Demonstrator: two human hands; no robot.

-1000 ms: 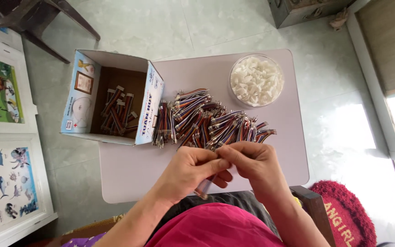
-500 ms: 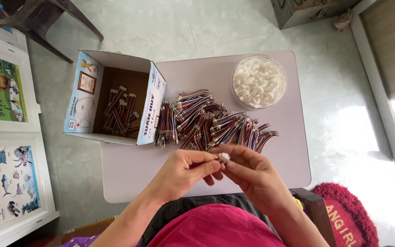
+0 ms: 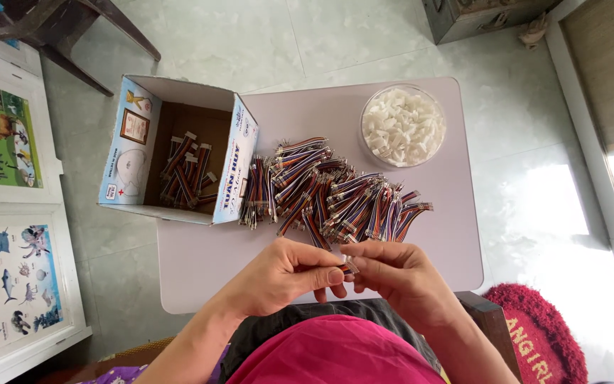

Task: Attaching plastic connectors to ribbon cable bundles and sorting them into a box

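Your left hand (image 3: 286, 274) and right hand (image 3: 399, 277) met just above the near edge of the bench (image 3: 200, 263), both grips clenched on one short wire piece (image 3: 348, 267) pinched between the fingertips of each. Only its small end showed between the two grips; the rest was hidden under your fingers, so I could not tell how it sat in them.

Judging from that hold, the likeliest trouble was a slip: the piece was tiny and held only at the tips, and if either pinch had eased it could have dropped into your lap or off the bench edge right below the grips. A sweeping forearm could also have dragged the loose heap, which lay just beyond your fingertips.

That heap of striped wire bundles (image 3: 328, 195) was spread on the bench just ahead of both grips, touching nothing that contained it. Further out and to the right of the right grip stood a round clear bowl (image 3: 403, 128) filled with small white plastic pieces. Out to the left of the left grip a cardboard box (image 3: 179, 149) lay open, overhanging the bench's far left corner, with a smaller batch of boxed wire bundles (image 3: 186, 174) lying on its bottom
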